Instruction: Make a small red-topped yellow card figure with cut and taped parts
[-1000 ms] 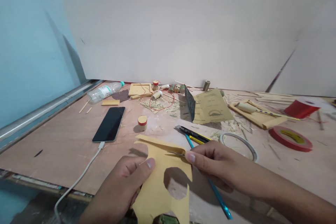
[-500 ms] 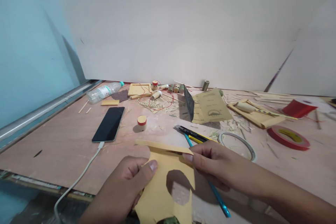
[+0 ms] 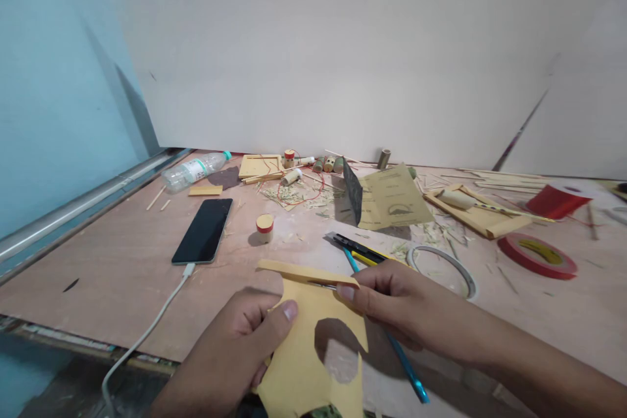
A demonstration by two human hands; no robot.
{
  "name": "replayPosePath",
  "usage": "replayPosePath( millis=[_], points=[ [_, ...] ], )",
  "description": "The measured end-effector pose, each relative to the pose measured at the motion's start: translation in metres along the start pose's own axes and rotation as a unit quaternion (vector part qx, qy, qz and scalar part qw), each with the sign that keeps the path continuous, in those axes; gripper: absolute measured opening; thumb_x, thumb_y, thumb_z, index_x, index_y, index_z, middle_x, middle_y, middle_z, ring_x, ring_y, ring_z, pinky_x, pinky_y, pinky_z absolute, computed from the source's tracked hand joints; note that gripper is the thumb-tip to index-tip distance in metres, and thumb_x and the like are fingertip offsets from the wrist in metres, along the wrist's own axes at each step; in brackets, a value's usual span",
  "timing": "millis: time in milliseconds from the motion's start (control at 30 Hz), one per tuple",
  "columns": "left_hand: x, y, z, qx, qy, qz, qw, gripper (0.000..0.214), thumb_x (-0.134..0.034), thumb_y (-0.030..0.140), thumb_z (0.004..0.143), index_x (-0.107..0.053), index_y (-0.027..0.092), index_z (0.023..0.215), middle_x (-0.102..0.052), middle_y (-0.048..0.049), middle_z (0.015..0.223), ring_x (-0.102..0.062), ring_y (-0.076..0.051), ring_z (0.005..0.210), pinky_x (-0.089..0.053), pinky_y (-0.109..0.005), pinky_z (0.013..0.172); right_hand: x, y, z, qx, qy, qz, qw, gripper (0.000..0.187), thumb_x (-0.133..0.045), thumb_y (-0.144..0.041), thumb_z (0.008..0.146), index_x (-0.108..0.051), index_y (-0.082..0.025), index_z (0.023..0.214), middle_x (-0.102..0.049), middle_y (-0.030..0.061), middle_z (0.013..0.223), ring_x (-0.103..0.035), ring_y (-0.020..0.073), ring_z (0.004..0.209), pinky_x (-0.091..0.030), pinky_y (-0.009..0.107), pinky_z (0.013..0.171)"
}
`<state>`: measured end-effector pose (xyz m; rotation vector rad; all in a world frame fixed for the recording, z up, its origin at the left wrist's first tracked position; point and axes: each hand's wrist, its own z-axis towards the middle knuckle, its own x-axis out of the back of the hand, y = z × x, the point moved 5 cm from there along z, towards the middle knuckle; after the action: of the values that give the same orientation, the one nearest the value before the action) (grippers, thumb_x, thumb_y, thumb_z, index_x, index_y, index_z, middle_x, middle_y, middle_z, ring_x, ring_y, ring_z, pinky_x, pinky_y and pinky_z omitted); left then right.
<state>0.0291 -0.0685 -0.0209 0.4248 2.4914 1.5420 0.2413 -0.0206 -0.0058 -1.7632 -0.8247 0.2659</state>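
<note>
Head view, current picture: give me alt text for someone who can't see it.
A left hand grips a yellow sheet with a cut-out hole while the right hand holds a thin metal tool at the sheet's folded edge. On the worktable lie a phone, cutter and red tape.

1. The head camera, worn by the person, faces forward and down across the table (image 3: 122, 261).
2. Near field: left hand (image 3: 240, 339) and right hand (image 3: 396, 304), close to the lens.
3. Far field: white panel (image 3: 343, 59) ahead; blue wall (image 3: 53, 78) at left.
</note>
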Motion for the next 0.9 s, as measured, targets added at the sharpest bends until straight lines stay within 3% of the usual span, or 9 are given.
replayPosePath(
  millis=[200,300,400,567,767,900],
  points=[
    [-0.003,0.004,-0.001,-0.008,-0.005,0.016,1.000,0.062,-0.067,0.077,0.087,-0.059,0.017,0.073,-0.050,0.0023,0.063,-0.035,-0.010,0.054,-0.023,-0.023,0.051,-0.005,0.002,0.000,-0.019,-0.004,0.009,1.000,0.057,-0.065,-0.073,0.094,-0.050,-0.023,0.072,-0.032,-0.0092,0.056,-0.025,0.0089,0.048,-0.015,0.025,0.043],
    [-0.005,0.001,0.000,-0.017,-0.029,0.044,0.998,0.062,-0.062,0.077,0.091,-0.058,0.017,0.075,-0.049,0.0027,0.063,-0.035,-0.010,0.054,-0.023,-0.024,0.051,-0.010,-0.007,0.000,0.027,-0.021,0.021,0.999,0.055,-0.066,-0.070,0.095,-0.057,-0.020,0.074,-0.042,-0.0042,0.067,-0.033,0.0121,0.060,-0.027,0.025,0.052],
    [-0.007,-0.002,0.001,-0.021,-0.049,0.067,0.996,0.061,-0.057,0.077,0.095,-0.058,0.018,0.078,-0.049,0.0022,0.066,-0.038,-0.011,0.056,-0.026,-0.024,0.052,-0.013,-0.012,0.001,0.049,-0.031,0.035,0.998,0.057,-0.065,-0.071,0.094,-0.060,-0.019,0.072,-0.044,-0.0022,0.072,-0.035,0.0147,0.067,-0.034,0.027,0.061],
    [-0.007,-0.001,0.001,-0.027,-0.045,0.085,0.995,0.060,-0.055,0.076,0.096,-0.060,0.018,0.081,-0.051,0.0013,0.068,-0.041,-0.013,0.058,-0.028,-0.025,0.053,-0.011,-0.009,0.002,0.030,-0.010,0.031,0.999,0.058,-0.070,-0.072,0.090,-0.059,-0.019,0.068,-0.039,-0.0041,0.066,-0.031,0.0137,0.063,-0.031,0.025,0.055],
    [-0.011,0.002,0.000,-0.018,-0.068,0.070,0.995,0.059,-0.057,0.074,0.095,-0.059,0.017,0.078,-0.050,0.0019,0.066,-0.038,-0.012,0.056,-0.026,-0.025,0.052,-0.015,-0.014,0.000,0.025,-0.004,0.054,0.998,0.060,-0.070,-0.075,0.087,-0.077,-0.016,0.080,-0.063,0.0021,0.071,-0.054,0.0181,0.067,-0.046,0.026,0.060],
    [-0.012,0.004,0.000,-0.020,-0.069,0.085,0.994,0.055,-0.060,0.069,0.095,-0.056,0.019,0.073,-0.047,0.0035,0.062,-0.038,-0.012,0.054,-0.025,-0.024,0.051,-0.018,-0.017,0.000,0.015,-0.013,0.053,0.998,0.059,-0.070,-0.074,0.088,-0.080,-0.015,0.085,-0.071,0.0052,0.080,-0.059,0.0210,0.073,-0.049,0.028,0.065]
  ],
)
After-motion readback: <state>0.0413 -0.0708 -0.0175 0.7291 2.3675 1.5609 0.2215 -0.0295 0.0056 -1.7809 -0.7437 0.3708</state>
